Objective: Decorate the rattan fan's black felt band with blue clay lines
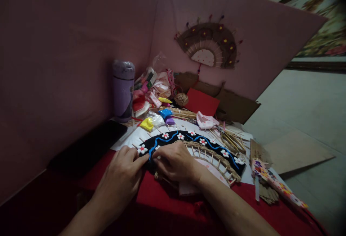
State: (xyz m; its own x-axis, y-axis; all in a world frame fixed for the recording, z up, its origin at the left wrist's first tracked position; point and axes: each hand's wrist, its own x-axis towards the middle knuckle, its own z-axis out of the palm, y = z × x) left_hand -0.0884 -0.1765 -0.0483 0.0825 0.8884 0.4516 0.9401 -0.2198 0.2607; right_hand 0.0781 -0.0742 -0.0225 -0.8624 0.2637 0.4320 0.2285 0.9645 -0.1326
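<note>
A handmade fan (pixel 163 139) lies on white paper, its black band decorated with white clay flowers (pixel 202 142), wavy blue clay strands (pixel 154 145) and a rope border (pixel 216 153). Thin sticks radiate over its inner part. My left hand (pixel 121 171) grips the fan's left end with curled fingers, one fingertip touching the lower end of a blue strand. Close beside it, my right hand (pixel 174 162) reaches across the fan, fingers pinched together over the left part of the black band. Whatever is between those fingertips is hidden.
A purple bottle (pixel 123 92) stands back left, near a dark flat object (pixel 89 146). Behind the fan lie clay packets (pixel 146 124), twine (pixel 181 99), red card (pixel 202 101) and sticks. A floral folded fan (pixel 278 183) is at right. Another fan (pixel 208 43) hangs on the pink board.
</note>
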